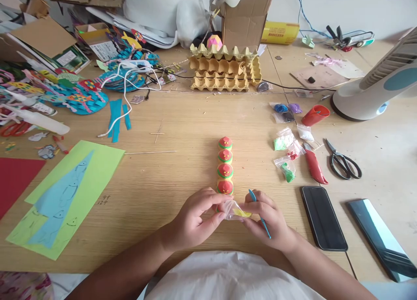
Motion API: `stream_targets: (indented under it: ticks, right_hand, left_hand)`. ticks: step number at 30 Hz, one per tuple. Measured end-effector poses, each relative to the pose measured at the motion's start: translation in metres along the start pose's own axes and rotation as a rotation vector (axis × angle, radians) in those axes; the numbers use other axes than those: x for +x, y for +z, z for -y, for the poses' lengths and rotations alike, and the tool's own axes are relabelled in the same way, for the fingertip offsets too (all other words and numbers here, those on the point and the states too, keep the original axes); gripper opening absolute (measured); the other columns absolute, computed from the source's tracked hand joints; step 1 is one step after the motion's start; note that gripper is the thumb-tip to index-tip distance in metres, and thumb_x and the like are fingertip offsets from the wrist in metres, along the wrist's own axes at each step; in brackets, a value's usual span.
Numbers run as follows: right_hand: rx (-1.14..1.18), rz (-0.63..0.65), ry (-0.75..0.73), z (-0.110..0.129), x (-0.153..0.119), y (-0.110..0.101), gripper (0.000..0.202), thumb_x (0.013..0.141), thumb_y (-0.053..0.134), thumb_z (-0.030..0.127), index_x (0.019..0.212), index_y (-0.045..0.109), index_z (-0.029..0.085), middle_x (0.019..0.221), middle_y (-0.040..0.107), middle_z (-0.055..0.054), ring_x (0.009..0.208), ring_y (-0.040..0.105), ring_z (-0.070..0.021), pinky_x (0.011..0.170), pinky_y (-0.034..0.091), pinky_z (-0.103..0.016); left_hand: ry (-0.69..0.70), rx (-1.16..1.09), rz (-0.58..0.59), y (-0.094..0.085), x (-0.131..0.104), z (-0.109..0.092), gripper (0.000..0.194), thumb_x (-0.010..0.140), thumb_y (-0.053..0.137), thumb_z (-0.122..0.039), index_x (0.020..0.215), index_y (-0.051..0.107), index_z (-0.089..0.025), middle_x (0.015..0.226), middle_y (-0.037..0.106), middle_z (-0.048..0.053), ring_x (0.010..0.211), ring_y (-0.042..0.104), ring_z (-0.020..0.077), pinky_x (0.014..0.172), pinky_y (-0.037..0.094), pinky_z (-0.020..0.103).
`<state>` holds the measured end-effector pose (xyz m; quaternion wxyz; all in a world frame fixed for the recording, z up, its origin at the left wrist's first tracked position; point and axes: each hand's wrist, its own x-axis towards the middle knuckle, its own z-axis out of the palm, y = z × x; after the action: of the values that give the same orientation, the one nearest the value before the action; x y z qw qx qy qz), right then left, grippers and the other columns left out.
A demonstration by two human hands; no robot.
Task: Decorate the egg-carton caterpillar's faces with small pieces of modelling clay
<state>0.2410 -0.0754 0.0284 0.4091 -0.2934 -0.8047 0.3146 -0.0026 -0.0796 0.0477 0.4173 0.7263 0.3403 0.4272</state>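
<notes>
Between both hands is a small clear plastic bag [230, 209] with yellow clay [242, 212] in it. My left hand [198, 215] pinches the bag's left end between thumb and fingers. My right hand [269, 217] grips the bag's right end and also has a thin blue modelling tool [264, 227] held slantwise among its fingers. Just beyond the bag, a row of several egg-carton cups [225, 169] runs away from me, topped with red and green clay and small faces. The row's near end is partly hidden by my left hand and the bag.
Right of the row lie bags of coloured clay [284, 139], a red cup [316, 115], a red-handled cutter [315, 166], black scissors [344, 161] and a phone [323, 217]. Green paper [97, 169] lies left. Egg cartons [221, 67] and a fan [374, 82] stand farther back.
</notes>
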Motion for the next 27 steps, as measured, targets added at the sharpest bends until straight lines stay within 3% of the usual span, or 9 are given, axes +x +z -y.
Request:
stream_targets:
  ticks: [5,10,13,16,20,27]
  right_hand:
    - [0.013,0.034,0.010,0.001,-0.001,-0.001,0.031,0.091,0.067,0.011,0.120,0.061,0.022,0.092,0.061,-0.005,0.080,0.059,-0.0192,0.067,0.052,-0.032]
    - [0.060,0.117,0.064,0.004,0.002,0.000,0.032,0.094,0.059,0.007,0.122,0.056,0.024,0.119,0.066,-0.013,0.107,0.066,-0.0231,0.086,0.058,-0.038]
    - [0.035,0.144,0.134,0.006,0.003,0.002,0.041,0.096,0.067,0.020,0.133,0.052,0.024,0.125,0.066,-0.015,0.115,0.065,-0.0265,0.093,0.058,-0.042]
    - [-0.008,0.146,0.112,0.007,0.003,0.005,0.051,0.093,0.074,0.039,0.136,0.051,0.024,0.120,0.069,-0.014,0.108,0.066,-0.0270,0.090,0.058,-0.041]
    - [-0.055,0.133,0.014,0.008,0.003,0.009,0.034,0.101,0.060,0.045,0.128,0.058,0.023,0.100,0.071,-0.008,0.095,0.066,-0.0228,0.085,0.056,-0.037]
    - [-0.010,0.118,0.013,0.010,0.006,0.008,0.031,0.107,0.047,0.044,0.125,0.060,0.023,0.095,0.069,-0.007,0.084,0.063,-0.0193,0.073,0.053,-0.031]
  left_hand:
    - [-0.057,-0.066,0.016,0.001,-0.004,0.004,0.038,0.092,0.069,-0.010,0.127,0.065,-0.025,0.084,0.069,0.001,0.071,0.057,0.0115,0.064,0.048,0.022]
    - [-0.114,-0.185,0.049,0.005,-0.011,0.007,0.031,0.097,0.064,-0.017,0.127,0.059,-0.024,0.084,0.066,0.001,0.071,0.056,0.0116,0.066,0.047,0.024]
    - [-0.118,-0.157,0.032,0.007,-0.011,0.005,0.028,0.098,0.062,-0.017,0.125,0.055,-0.023,0.084,0.065,0.001,0.070,0.056,0.0109,0.066,0.045,0.024]
    - [-0.095,-0.062,0.044,0.008,-0.008,0.002,0.025,0.096,0.064,-0.014,0.118,0.056,-0.023,0.084,0.066,0.000,0.071,0.058,0.0109,0.066,0.046,0.023]
    - [-0.010,-0.006,0.080,0.009,-0.007,-0.002,0.026,0.092,0.068,-0.012,0.113,0.058,-0.023,0.082,0.068,0.000,0.071,0.059,0.0117,0.067,0.048,0.024]
    - [-0.175,-0.386,0.081,0.013,-0.009,0.002,0.023,0.093,0.072,-0.020,0.110,0.056,-0.022,0.089,0.068,0.001,0.075,0.067,0.0112,0.067,0.053,0.022]
